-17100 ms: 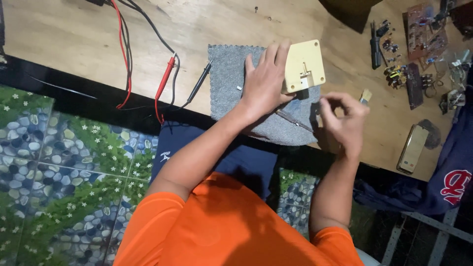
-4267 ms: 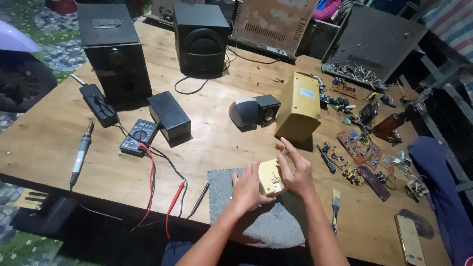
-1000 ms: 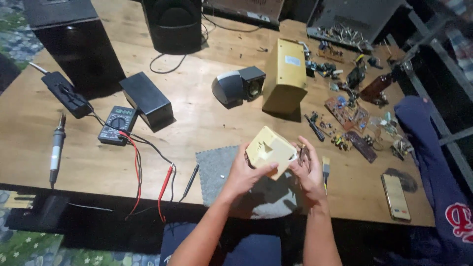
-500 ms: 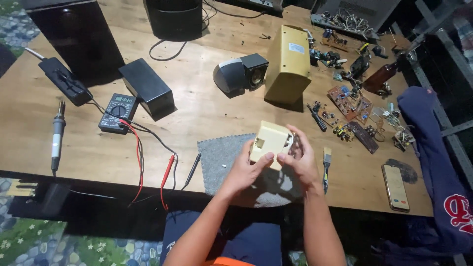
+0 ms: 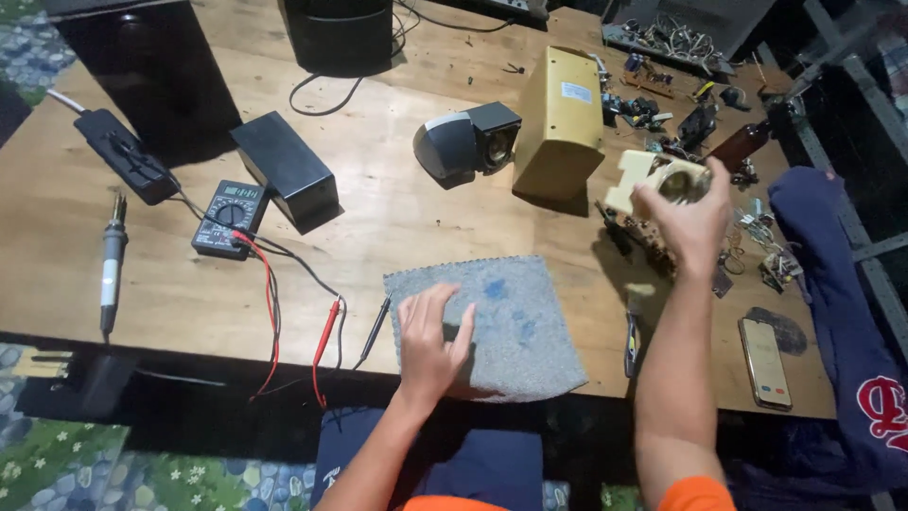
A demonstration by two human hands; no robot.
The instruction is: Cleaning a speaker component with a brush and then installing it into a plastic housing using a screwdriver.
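My right hand (image 5: 689,220) is raised over the right side of the wooden table (image 5: 397,218) and grips a small cream plastic casing (image 5: 648,175) with a round metal part in it. My left hand (image 5: 430,343) lies flat, fingers spread, on the grey cloth (image 5: 511,322) near the table's front edge and holds nothing. Under the right hand sit several small circuit boards (image 5: 653,237).
A tall cream box (image 5: 561,118), a small grey speaker (image 5: 465,142), a black box (image 5: 284,168), a multimeter (image 5: 227,216) with red and black probes (image 5: 326,336), a soldering iron (image 5: 112,270), a phone (image 5: 764,361), a screwdriver (image 5: 632,331), and dark blue clothing (image 5: 842,312) lie around. Black speakers stand at the back.
Both hands held the cream casing over the cloth; now my right hand has carried it up and to the right, and my left hand has let go and rests on the cloth.
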